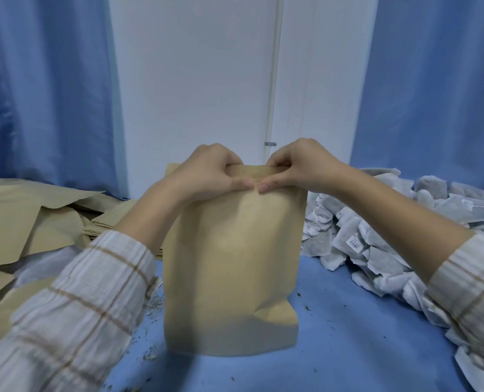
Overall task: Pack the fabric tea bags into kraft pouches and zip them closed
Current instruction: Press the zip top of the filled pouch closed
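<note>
The worktop under me is covered in blue, and blue curtains hang to either side of a white wall behind it. To my right a big heap of fabric tea bags runs along the edge, white and grey, one showing a small printed label. To my left lies a loose pile of flat kraft pouches, overlapping one another.

Straight ahead of me stands one kraft pouch, upright on the worktop, bulging through the middle, with a crease near its lower right corner. I hold it by the top edge. My left hand pinches the top strip, thumb on the near face and fingers curled over the far side. My right hand does likewise just beside it, so each grip is closed on the pouch's top strip and my two thumb tips nearly meet at the middle. My striped sleeves are pushed back from the wrists.

Small bits of dried herb are scattered on the blue surface left of the pouch's base
</note>
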Demonstrator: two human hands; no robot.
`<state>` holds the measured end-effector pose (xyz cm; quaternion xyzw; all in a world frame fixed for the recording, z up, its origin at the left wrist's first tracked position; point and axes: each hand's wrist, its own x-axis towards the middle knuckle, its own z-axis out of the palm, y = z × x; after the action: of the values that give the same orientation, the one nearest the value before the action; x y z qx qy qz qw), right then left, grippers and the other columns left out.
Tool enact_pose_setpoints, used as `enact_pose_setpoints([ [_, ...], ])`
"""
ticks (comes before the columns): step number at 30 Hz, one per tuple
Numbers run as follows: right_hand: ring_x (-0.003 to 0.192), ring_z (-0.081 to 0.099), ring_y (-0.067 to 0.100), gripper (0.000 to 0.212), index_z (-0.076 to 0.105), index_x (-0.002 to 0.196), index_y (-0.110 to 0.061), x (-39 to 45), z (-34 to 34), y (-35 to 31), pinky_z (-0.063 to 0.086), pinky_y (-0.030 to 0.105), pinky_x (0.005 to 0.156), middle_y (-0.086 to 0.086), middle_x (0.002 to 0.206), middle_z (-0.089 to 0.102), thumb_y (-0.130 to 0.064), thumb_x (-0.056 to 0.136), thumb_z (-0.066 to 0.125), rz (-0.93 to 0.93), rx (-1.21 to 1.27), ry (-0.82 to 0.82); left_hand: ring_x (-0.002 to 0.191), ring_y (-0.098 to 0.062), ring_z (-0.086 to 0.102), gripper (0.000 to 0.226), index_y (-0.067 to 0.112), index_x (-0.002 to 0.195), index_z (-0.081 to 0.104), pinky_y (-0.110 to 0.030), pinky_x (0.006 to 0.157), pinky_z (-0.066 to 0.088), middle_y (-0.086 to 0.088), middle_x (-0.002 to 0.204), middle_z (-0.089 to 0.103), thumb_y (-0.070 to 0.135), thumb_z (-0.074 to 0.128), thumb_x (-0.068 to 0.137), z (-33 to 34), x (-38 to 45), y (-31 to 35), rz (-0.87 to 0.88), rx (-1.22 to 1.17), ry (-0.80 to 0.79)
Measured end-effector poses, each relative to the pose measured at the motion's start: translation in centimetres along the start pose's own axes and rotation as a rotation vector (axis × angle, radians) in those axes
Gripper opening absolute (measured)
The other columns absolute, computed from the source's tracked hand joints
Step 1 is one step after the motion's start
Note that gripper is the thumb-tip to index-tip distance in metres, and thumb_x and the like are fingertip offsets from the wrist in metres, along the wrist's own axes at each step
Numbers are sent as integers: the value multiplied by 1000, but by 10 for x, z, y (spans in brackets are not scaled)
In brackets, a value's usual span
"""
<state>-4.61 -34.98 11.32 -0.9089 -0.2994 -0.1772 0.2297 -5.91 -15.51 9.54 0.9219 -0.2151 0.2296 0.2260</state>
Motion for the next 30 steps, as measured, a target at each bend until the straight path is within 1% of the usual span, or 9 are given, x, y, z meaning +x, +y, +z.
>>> enact_pose_setpoints([
  [5,69,48,-5,22,63,79,-31,0,13,-3,34,3,60,-23,65,53,-42,67,78,-44,-75,74,59,-9,44,30,17,61,59,-23,49,27,4,54,47,40,72,77,7,-1,-3,-69,-39,102],
  [9,71,47,-1,24,57,84,-30,0,17,-5,32,11,58,-23,70,50,-45,73,73,-58,-131,58,64,-7,43,32,18,64,59,-24,53,26,4,56,48,44,70,78,4,-3,-6,-85,-21,82],
  [15,76,53,13,26,53,83,-24,-1,19,-5,34,20,61,-11,70,57,-36,75,75,-78,-83,167,62,-11,35,47,17,57,36,-16,60,25,4,53,34,44,64,84,-2,-4,-5,-14,25,55],
  [19,75,58,3,68,42,114,-28,0,13,-10,39,6,60,-12,73,64,-34,61,84,29,58,152,59,-14,35,47,17,54,39,-23,59,24,4,51,33,41,70,79,4,-6,-5,-23,-10,102],
  [22,73,54,10,28,64,88,-19,3,10,-14,37,11,55,-7,66,59,-40,72,74,41,-104,36,62,-11,36,45,21,49,44,-22,58,24,8,48,38,43,71,77,4,-7,-5,-56,-30,136],
  [24,67,48,17,32,68,80,-7,5,10,-17,37,26,57,7,66,57,-38,75,71,45,-117,26,69,-13,40,40,26,48,50,-22,57,25,11,48,44,43,73,76,4,-7,-3,-85,-64,150],
  [26,70,54,22,25,71,78,-9,5,14,-20,42,30,58,8,70,64,-34,73,73,52,-99,67,83,-19,49,31,34,50,56,-23,60,31,13,56,55,40,75,74,5,-8,0,-110,-89,163],
  [28,69,55,15,17,71,74,-17,5,14,-20,42,23,56,1,67,64,-34,72,74,60,-74,76,96,-23,53,24,38,55,60,-23,66,36,10,66,63,38,76,73,7,-7,2,-141,-109,177],
  [30,56,47,3,21,68,67,-20,2,10,-16,33,12,45,-8,55,53,-40,69,76,70,-39,54,89,-22,52,27,33,53,59,-23,61,33,9,61,59,37,74,75,4,-6,0,-146,-96,180],
])
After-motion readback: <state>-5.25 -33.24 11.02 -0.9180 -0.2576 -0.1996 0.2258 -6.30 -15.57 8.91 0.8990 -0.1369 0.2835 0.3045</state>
